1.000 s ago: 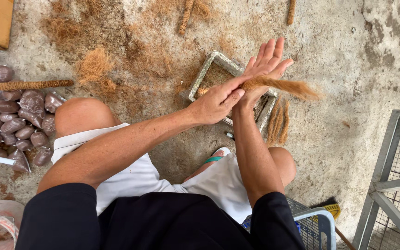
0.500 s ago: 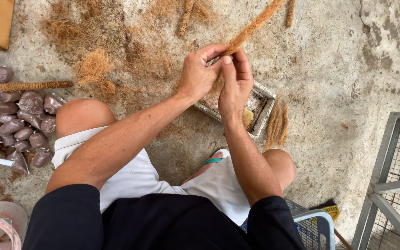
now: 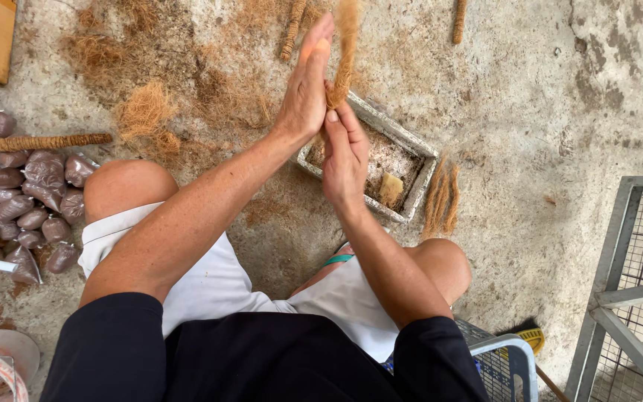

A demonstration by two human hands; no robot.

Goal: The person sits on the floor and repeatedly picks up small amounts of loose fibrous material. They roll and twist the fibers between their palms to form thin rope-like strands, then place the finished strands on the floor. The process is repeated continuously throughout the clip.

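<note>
Fibre strand [image 3: 344,63]: tan, coarse, frayed at top, upright above tray [image 3: 418,149]. Pressed between flat left hand [image 3: 305,93] and right hand [image 3: 345,152], palms together, fingers extended

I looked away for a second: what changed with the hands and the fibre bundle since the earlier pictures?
The fibre bundle swung from lying sideways to pointing up. The left hand slid forward along it, fingers stretched out, while the right hand drew back, thumb at its lower end. Both kept it pressed between them. The grey tray and the small filled bags stayed put.
</note>
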